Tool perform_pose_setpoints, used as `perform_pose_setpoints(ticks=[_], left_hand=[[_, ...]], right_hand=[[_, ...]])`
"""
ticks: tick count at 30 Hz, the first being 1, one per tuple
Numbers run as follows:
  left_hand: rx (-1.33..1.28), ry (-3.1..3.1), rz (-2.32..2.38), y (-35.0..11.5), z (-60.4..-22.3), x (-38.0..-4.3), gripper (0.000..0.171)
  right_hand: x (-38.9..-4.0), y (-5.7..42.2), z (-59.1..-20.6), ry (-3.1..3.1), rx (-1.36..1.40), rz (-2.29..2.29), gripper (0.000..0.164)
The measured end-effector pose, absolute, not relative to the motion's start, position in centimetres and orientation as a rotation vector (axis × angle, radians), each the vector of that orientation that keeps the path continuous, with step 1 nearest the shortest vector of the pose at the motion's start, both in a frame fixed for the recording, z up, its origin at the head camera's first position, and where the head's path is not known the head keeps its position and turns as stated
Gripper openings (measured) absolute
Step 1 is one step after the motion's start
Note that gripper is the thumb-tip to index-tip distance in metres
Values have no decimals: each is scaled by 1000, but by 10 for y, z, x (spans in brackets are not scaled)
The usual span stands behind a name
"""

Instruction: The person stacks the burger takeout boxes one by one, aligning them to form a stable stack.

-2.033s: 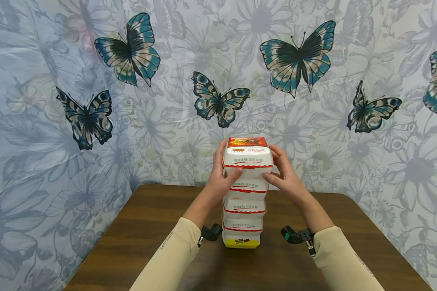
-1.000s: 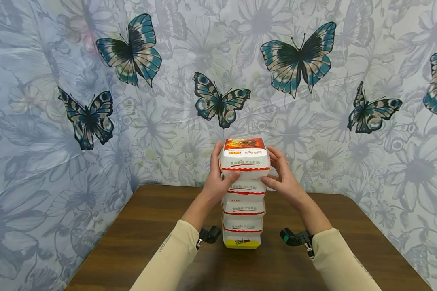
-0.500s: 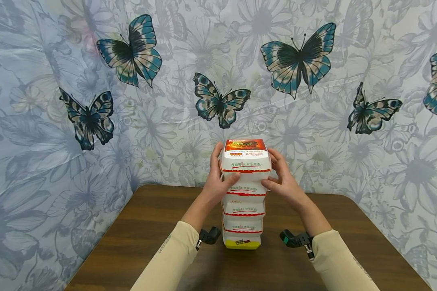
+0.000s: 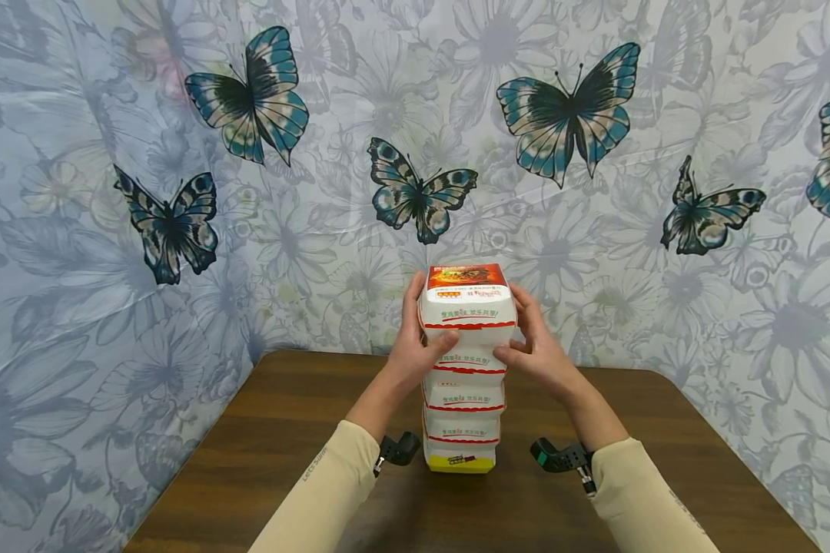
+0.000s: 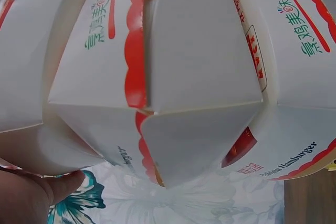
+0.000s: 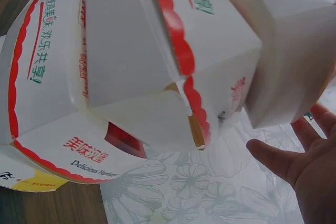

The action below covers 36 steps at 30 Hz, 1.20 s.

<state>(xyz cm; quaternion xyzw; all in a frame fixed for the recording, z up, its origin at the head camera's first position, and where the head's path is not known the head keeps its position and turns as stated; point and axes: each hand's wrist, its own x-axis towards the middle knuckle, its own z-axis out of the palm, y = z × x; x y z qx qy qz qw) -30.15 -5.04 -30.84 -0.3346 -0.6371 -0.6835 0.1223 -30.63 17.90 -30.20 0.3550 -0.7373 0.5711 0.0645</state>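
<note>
A stack of white paper burger boxes (image 4: 464, 399), several high, stands upright with red wavy trim and a yellow-marked base. On top sits a box (image 4: 466, 303) with a burger picture on its lid. My left hand (image 4: 410, 346) lies along that box's left side, fingers fairly straight, thumb over its lower front in the head view. My right hand (image 4: 542, 349) is at its right side. In the right wrist view the right thumb (image 6: 273, 156) stands apart from the boxes, while the fingertips (image 6: 304, 129) reach the top box's side. Most left fingers are hidden behind the box.
The stack stands on a dark brown wooden table (image 4: 270, 438). Behind it hangs a pale floral wall covering (image 4: 346, 92) with blue butterflies. A black wrist camera mount (image 4: 400, 448) sits by the left sleeve, and another mount (image 4: 560, 455) by the right.
Over the last second the top box has shifted slightly right, after a small move left before that. Both hands stay at its sides; the right thumb has edged inward. The lower boxes look unmoved.
</note>
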Motion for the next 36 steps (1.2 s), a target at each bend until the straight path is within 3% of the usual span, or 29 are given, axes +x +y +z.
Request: perform_pose_setpoints(ticks=[19,36], left_hand=[[-933,-1974,-1936,-47,-283,-281,116],[-851,-2039,-1900,-45,-281,-278,105]], right_hand=[[-312,177,-297,-2172,1130,1866,89],[-318,180,-301,-2195,1144,1885,82]])
